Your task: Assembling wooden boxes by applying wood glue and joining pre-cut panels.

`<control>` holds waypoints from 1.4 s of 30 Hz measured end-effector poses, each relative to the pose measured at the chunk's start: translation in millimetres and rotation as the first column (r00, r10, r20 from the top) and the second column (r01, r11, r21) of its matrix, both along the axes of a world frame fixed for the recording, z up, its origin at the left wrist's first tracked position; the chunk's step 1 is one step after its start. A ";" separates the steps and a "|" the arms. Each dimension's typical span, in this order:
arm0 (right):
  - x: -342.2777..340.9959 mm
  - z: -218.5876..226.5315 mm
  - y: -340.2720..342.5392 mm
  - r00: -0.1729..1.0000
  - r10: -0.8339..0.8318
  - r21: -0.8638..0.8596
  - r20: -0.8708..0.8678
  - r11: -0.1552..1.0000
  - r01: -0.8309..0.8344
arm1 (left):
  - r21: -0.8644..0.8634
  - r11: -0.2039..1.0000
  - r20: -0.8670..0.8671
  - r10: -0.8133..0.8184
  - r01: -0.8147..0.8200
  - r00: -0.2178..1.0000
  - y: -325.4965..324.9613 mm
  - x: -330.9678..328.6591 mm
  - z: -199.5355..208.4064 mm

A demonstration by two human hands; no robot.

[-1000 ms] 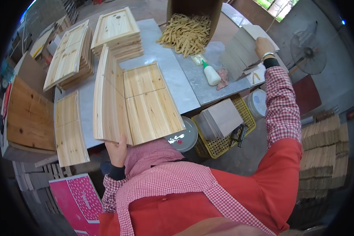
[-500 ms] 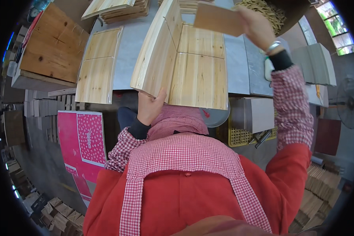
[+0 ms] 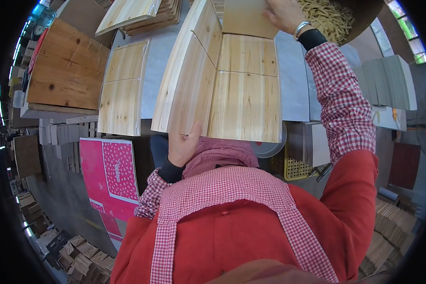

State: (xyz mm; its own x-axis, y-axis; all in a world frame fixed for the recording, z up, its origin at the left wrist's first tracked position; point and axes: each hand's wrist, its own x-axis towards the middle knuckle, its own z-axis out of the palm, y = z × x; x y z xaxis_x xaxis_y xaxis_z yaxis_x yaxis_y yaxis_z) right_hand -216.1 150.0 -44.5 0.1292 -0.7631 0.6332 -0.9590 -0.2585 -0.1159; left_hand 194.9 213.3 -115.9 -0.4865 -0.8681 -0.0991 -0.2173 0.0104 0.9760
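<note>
My left hand (image 3: pixel 183 145) is closed on the near lower edge of a tilted wooden panel (image 3: pixel 189 90), its thumb on the panel's inner face. A thin groove crosses this panel. Beside it, to the right, lies a flat grooved wooden panel (image 3: pixel 245 102), its near edge reaching over the table's front. At the far end of that flat panel, my right hand (image 3: pixel 285 16) grips the right edge of a thin brown board (image 3: pixel 248 18). The board's lower edge is against the flat panel's far end. Part of the board runs out of the picture.
Another grooved panel (image 3: pixel 123 90) lies left on the grey table (image 3: pixel 293 80), with stacked wooden panels (image 3: pixel 168 19) behind it. A brown wooden box (image 3: pixel 66 66) stands far left. Thin strips (image 3: pixel 329 21) fill a container at back right, and grey boards (image 3: pixel 388 85) stand at the right.
My right hand has moved left and away from me, bringing the brown board to the flat panel's far end. My left hand keeps its grip on the tilted panel.
</note>
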 end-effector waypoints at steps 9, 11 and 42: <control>8.0 5.6 -8.7 0.942 -0.271 0.260 -0.200 0.912 0.318 | -0.057 0.998 0.058 -0.013 0.017 0.998 1.2 -0.6 5.6; 7.0 5.5 -12.0 0.941 -0.265 0.263 -0.211 0.912 0.316 | -0.095 0.995 0.047 -0.015 0.019 0.999 1.8 -0.5 4.6; 20.4 -4.3 -24.8 0.905 -0.383 0.293 -0.187 0.857 0.423 | -0.325 0.935 0.186 -0.081 0.139 0.979 5.4 -1.5 1.3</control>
